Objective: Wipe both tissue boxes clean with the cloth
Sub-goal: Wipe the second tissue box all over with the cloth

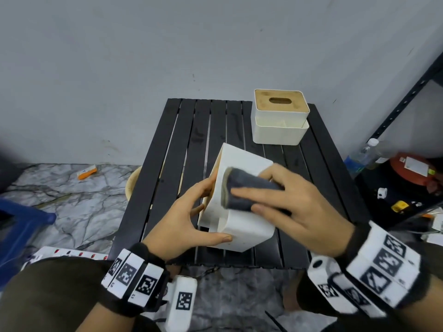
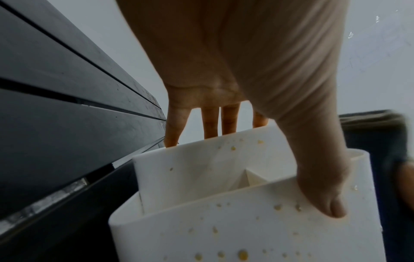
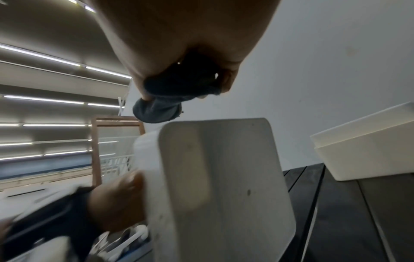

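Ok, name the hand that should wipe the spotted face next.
Right. The right hand already grips the cloth against the tipped tissue box; the left hand steadies it.

Both hands bare: left hand [image 1: 191,212], right hand [image 1: 299,202]. Left wristband [image 1: 134,279]: black strap, white blocks with black square-code markers. Right wristband [image 1: 383,267]: same type. White camera unit [image 1: 182,300] under left wrist, one marker on it. Dark olive trousers [image 1: 48,295].
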